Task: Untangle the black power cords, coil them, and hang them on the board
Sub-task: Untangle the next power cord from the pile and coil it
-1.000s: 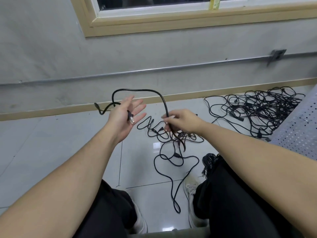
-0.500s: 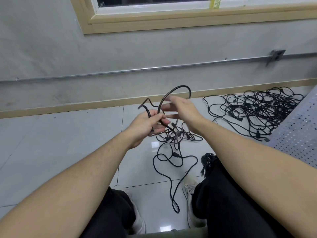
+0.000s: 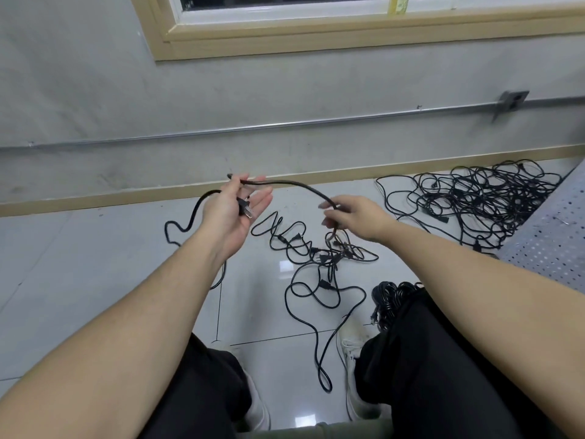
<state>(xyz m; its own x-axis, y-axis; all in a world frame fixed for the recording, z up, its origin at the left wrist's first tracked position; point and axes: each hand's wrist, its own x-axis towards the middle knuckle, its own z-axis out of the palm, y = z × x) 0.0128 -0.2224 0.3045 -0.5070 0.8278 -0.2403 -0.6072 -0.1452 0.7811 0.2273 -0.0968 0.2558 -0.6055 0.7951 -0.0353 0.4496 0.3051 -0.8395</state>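
A black power cord [image 3: 294, 184] stretches in an arc between my two hands above the floor. My left hand [image 3: 232, 213] is palm up with the fingers spread; the cord's plug [image 3: 245, 210] lies in the palm, and the cord loops behind the hand and crosses the fingertips. My right hand [image 3: 357, 217] pinches the cord where it drops down into a small tangle of black cords [image 3: 319, 255] on the tiles. A large tangled pile of cords [image 3: 481, 198] lies at the far right by the wall.
A coiled black bundle [image 3: 389, 296] sits by my right knee. A grey perforated board [image 3: 550, 239] fills the right edge. My legs and white shoes [image 3: 351, 343] are below, and the grey wall with a metal conduit [image 3: 285, 125] lies ahead.
My hands were close together on a loop of cord; they have moved apart. My left hand has opened palm up and the cord is drawn out between both hands.
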